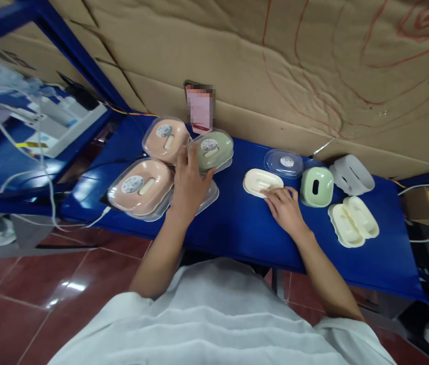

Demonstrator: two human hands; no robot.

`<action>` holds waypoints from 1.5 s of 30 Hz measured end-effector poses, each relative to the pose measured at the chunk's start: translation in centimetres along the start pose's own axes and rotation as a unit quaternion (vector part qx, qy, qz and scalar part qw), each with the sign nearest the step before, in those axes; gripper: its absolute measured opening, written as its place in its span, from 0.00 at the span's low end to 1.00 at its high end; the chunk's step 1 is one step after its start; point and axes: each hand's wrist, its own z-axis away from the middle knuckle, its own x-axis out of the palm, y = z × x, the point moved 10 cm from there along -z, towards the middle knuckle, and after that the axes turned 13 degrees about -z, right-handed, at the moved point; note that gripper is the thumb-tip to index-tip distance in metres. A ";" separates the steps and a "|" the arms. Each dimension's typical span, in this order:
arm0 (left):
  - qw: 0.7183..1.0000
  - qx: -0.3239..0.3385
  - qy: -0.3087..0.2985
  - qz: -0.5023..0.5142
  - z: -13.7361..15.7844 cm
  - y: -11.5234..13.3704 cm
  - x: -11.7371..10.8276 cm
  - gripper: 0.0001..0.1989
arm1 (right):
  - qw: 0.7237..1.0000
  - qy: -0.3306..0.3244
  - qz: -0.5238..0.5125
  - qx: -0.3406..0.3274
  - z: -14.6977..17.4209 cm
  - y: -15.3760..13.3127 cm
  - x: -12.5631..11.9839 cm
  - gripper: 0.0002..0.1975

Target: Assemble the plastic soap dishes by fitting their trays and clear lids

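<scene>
My left hand [191, 182] has its fingers spread at the near-left corner of a sage green box [220, 147] with a round sticker and a clear cover. Two similar pink boxes, one behind [161, 134] and one in front [153, 177], sit just left of it. Under my left wrist a clear plastic piece [210, 195] partly shows. My right hand [285, 205] has bent fingers on the near-right edge of a cream oval lid [254, 177] lying on the blue table [233, 218]; its fingertips are partly hidden. To its right stands a light green slotted box [324, 185].
Behind the cream lid lies a clear cover [273, 161]. Grey slotted shells [359, 175] and pale yellow trays [346, 228] occupy the right end. A phone [200, 109] leans on the cardboard wall [237, 66]. White cables [49, 177] hang at left.
</scene>
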 end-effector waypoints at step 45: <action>0.915 0.377 -0.094 0.111 14.0 6.6 2.3 0.17 | 0.988 0.117 0.007 0.098 6.2 -0.8 -4.6 0.27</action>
